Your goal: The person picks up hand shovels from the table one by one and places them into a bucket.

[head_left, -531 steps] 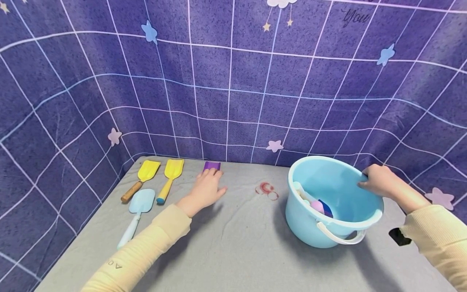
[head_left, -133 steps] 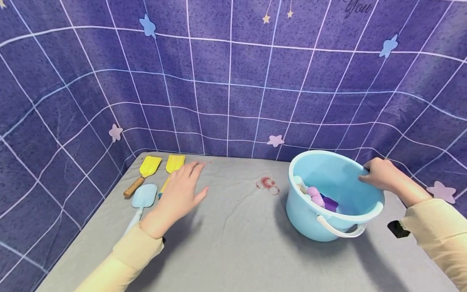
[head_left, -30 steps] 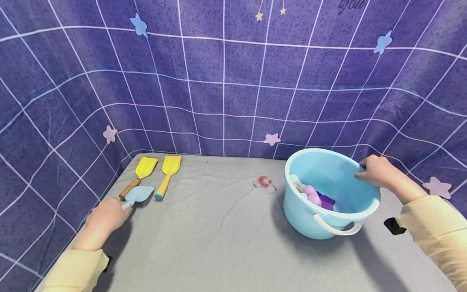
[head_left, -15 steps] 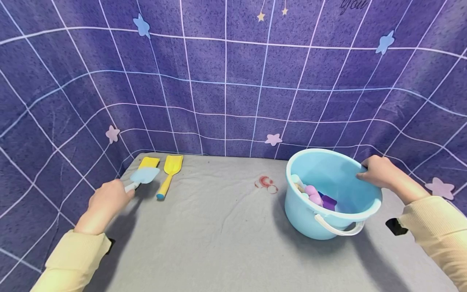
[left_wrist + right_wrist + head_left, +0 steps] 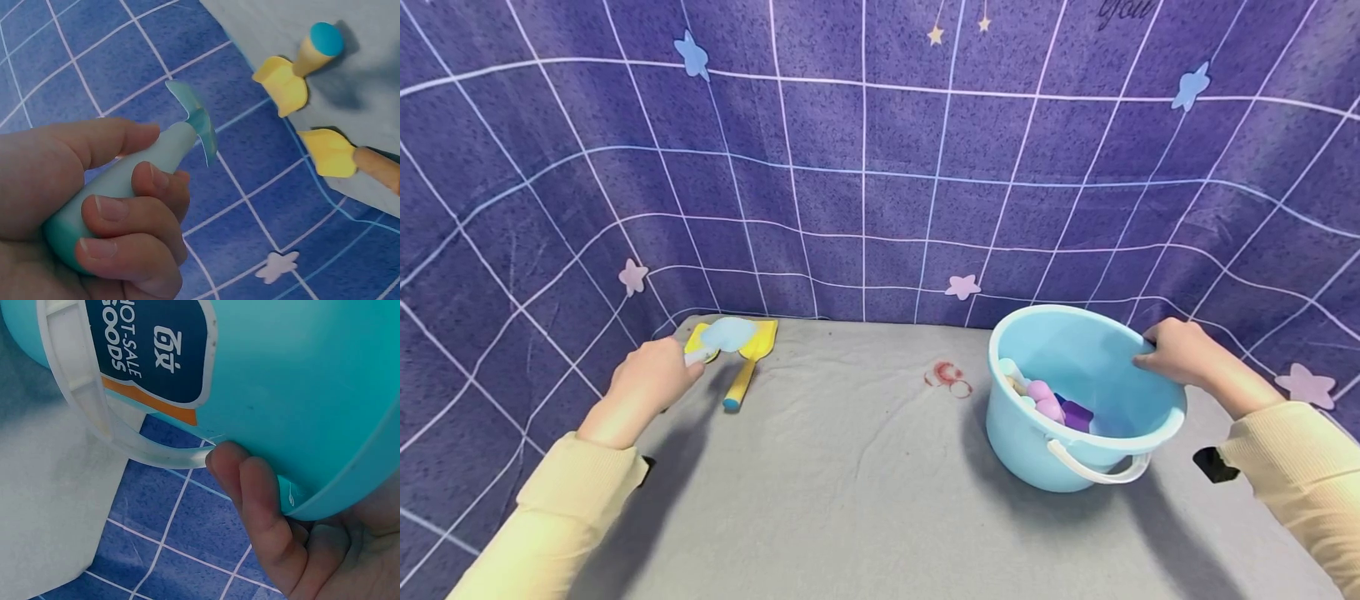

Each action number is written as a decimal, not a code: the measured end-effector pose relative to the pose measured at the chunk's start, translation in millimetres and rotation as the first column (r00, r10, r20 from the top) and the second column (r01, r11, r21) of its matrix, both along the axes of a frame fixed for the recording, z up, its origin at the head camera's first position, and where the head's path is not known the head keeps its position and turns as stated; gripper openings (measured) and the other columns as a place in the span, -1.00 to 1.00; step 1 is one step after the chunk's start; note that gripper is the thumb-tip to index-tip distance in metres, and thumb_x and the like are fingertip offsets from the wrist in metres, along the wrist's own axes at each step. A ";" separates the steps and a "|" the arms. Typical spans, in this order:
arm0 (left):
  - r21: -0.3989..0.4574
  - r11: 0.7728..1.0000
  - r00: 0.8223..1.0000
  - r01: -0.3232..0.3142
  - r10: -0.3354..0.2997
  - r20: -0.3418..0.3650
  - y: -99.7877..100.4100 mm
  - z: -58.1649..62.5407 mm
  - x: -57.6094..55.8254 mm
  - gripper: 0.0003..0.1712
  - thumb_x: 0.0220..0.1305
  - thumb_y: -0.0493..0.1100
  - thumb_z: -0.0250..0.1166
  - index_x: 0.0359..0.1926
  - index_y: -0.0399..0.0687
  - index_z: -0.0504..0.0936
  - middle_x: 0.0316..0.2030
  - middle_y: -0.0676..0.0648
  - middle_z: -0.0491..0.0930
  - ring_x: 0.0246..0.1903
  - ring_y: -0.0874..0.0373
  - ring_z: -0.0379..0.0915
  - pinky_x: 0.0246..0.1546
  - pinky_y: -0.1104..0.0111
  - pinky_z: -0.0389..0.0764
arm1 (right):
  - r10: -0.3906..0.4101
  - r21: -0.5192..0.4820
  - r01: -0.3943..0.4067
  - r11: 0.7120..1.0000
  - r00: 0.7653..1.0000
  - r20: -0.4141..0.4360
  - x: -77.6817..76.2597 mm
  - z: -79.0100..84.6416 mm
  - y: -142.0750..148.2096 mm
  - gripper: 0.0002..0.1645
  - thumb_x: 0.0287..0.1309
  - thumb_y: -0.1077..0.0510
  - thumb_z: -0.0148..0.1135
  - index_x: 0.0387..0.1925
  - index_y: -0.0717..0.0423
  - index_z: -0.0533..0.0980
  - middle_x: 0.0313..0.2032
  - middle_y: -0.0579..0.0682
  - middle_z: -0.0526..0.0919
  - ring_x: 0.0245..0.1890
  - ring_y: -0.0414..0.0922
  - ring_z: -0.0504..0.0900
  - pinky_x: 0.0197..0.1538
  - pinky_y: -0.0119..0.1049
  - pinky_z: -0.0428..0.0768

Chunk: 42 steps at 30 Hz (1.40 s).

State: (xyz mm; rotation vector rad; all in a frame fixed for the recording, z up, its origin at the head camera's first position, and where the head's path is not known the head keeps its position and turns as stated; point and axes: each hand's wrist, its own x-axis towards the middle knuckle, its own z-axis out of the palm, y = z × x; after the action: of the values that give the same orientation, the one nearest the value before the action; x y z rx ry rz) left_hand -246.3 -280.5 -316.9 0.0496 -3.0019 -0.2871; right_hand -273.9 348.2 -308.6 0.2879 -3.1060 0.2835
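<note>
My left hand (image 5: 653, 377) grips the pale handle of a light blue toy shovel (image 5: 728, 334), raised above the table at the left. The left wrist view shows the fingers curled round the thick handle (image 5: 119, 187), the blade pointing away. Behind it lie two yellow toy shovels: one with a yellow handle and blue end (image 5: 741, 385), one with a wooden handle (image 5: 378, 169), mostly covered in the head view. On the right, my right hand (image 5: 1183, 354) grips the rim of a light blue bucket (image 5: 1037, 454), thumb inside, fingers outside beneath the rim.
Inside the bucket are pink balls (image 5: 1047, 402), a purple piece (image 5: 1078, 417) and pale items along its left wall. The bucket's white handle (image 5: 1097, 477) hangs at the front. Red ring marks (image 5: 948, 377) show on the grey cloth (image 5: 865, 500). A purple curtain (image 5: 827, 200) stands behind.
The left hand took hold of the light blue shovel, lifted it from the table and moved it away and rightward. Earlier, a purple shovel left the table. The right hand stays on the bucket.
</note>
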 end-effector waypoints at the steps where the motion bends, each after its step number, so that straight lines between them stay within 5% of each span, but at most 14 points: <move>1: -0.003 1.000 1.000 0.007 -0.007 0.001 2.2 2.0 -1.2 -0.65 0.15 -0.02 0.13 -0.61 -0.19 0.40 -0.61 -0.23 0.43 -0.63 -0.14 0.40 -0.74 0.12 0.32 | 0.001 0.000 -0.001 1.000 1.000 -0.002 -0.2 0.2 -0.2 -0.72 -0.01 0.17 0.26 -0.66 0.26 0.44 -0.71 -0.08 0.42 -0.67 -0.13 0.41 -0.55 -0.28 0.38; 11: -0.018 0.997 0.998 0.069 -0.070 -0.010 21.2 18.9 -14.0 -0.64 0.17 0.00 0.15 -0.59 -0.16 0.37 -0.60 -0.18 0.36 -0.59 -0.09 0.33 -0.67 0.14 0.33 | -0.005 -0.003 0.005 1.000 1.000 0.008 0.5 0.3 -2.3 -0.72 -0.01 0.17 0.26 -0.66 0.25 0.43 -0.71 -0.07 0.42 -0.67 -0.14 0.42 -0.55 -0.28 0.39; 19: -0.046 0.994 0.994 0.102 -0.101 0.036 39.1 33.9 -28.1 -0.57 0.18 0.08 0.16 -0.48 -0.26 0.48 -0.49 -0.25 0.49 -0.51 -0.15 0.43 -0.55 0.05 0.41 | -0.001 0.001 0.001 1.000 1.000 0.017 1.1 1.7 -2.1 -0.71 -0.01 0.18 0.27 -0.69 0.22 0.41 -0.72 -0.08 0.41 -0.68 -0.15 0.42 -0.57 -0.30 0.39; 42: -0.133 0.955 0.959 0.266 -0.276 -0.068 97.0 63.0 -47.2 -0.74 0.14 -0.03 0.16 -0.33 -0.16 0.54 -0.49 -0.11 0.55 -0.55 -0.04 0.43 -0.59 0.15 0.39 | 0.008 0.012 -0.008 1.000 1.000 0.021 0.1 2.5 -2.0 -0.67 0.01 0.17 0.27 -0.72 0.18 0.39 -0.73 -0.09 0.39 -0.69 -0.16 0.40 -0.57 -0.30 0.36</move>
State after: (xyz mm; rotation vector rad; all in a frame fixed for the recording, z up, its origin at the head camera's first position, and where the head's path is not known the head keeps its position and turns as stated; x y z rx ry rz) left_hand -293.5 -183.5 -253.9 -0.3803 -2.9291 -0.1259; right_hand -273.8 346.2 -306.1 0.2999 -3.1286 0.2700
